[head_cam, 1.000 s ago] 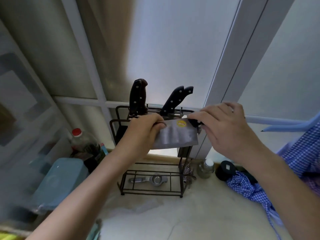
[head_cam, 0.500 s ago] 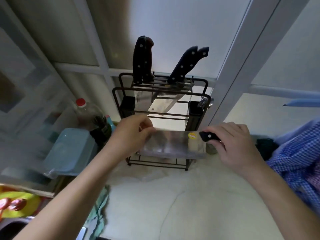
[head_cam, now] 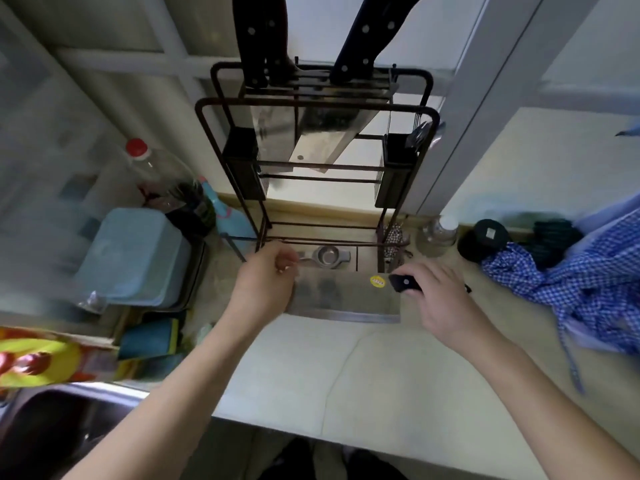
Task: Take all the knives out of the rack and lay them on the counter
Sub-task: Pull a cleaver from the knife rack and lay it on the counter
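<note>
A steel cleaver (head_cam: 341, 295) with a yellow sticker lies flat, low over or on the pale counter (head_cam: 398, 375), just in front of the black wire rack (head_cam: 317, 109). My left hand (head_cam: 266, 285) pinches the blade's far end. My right hand (head_cam: 438, 299) is shut around its black handle. Two more knives stand in the rack's top slots: one with an upright black handle (head_cam: 259, 36) at the left, one with a slanted black handle (head_cam: 370, 32) at the right. Their wide blades hang behind the rack's bars.
A red-capped bottle (head_cam: 152, 174) and a pale blue lidded box (head_cam: 135, 254) stand left of the rack. A metal squeezer (head_cam: 325, 256) lies under it. A small bottle (head_cam: 438, 233), a dark jar (head_cam: 483, 239) and a blue checked cloth (head_cam: 585, 282) sit at the right. The sink (head_cam: 52, 431) is front left.
Both hands have carried the cleaver down from in front of the rack's top to counter level. My view has tilted down, so the rack now sits higher in the frame.
</note>
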